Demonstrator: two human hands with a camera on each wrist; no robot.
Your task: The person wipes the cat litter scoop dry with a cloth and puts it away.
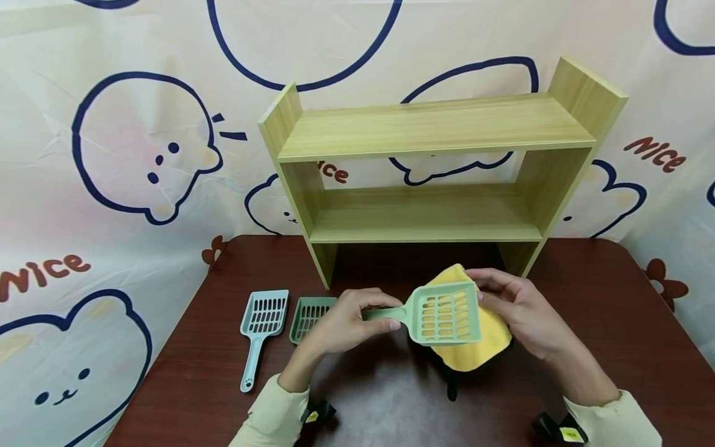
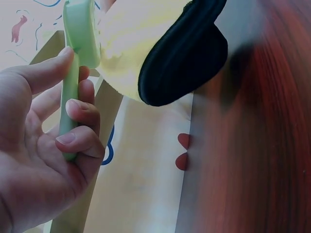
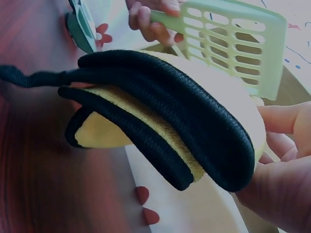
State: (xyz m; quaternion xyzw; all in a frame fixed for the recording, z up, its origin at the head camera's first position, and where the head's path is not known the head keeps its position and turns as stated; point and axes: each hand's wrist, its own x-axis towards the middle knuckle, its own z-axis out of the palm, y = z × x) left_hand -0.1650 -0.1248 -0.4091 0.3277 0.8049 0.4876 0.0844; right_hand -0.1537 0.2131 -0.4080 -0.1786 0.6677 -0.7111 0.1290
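Centre-right of the head view I log a smooth, pale-green scoop (image 1: 441, 316), plastic-looking, its flat blade cut with rows of rounded slots — behind it, a fuzzy yellow cloth (image 1: 477, 351), folded, with thick black edging. Left hand (image 1: 349, 320), lower centre: fingers curled round the scoop's handle, blade pointing right. Right hand (image 1: 522, 313): pinches the cloth's edge. Blade-to-cloth contact — I cannot tell.

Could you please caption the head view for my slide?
Left hand holding a green slotted scoop in front of a yellow cloth in the right hand, above a dark table.
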